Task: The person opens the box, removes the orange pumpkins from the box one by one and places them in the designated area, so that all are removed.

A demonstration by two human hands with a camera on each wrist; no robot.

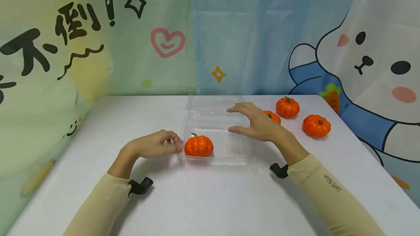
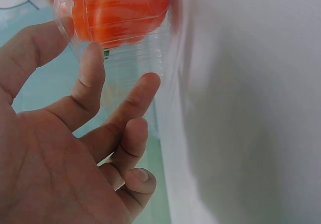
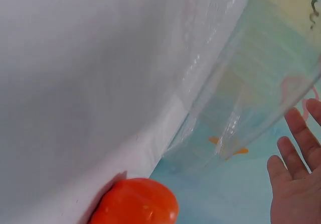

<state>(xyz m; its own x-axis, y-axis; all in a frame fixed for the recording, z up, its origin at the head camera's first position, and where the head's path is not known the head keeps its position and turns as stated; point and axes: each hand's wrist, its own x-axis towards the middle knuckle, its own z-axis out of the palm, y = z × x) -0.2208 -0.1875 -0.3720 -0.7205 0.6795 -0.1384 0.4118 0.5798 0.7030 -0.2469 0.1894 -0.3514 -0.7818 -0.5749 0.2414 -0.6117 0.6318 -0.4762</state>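
Note:
A clear plastic clamshell box (image 1: 229,145) lies with its lid (image 1: 210,104) folded back. Inside its front left corner sits a small orange toy pumpkin (image 1: 198,146) with a green stem. My left hand (image 1: 157,144) pinches the box's left rim between thumb and forefinger; in the left wrist view the other fingers (image 2: 138,96) are spread beside the wall. Over the right side of the box, my right hand (image 1: 254,123) is held with thumb and fingers apart, nothing between them. The right wrist view has its fingers (image 3: 301,133) near the box's rim.
To the right stand three more orange pumpkins: one (image 1: 273,117) partly hidden behind my right hand, one (image 1: 287,107) at the back, another (image 1: 316,126) farther right. Everything is on a white table (image 1: 210,199), with a printed cartoon curtain (image 1: 242,39) hanging behind it.

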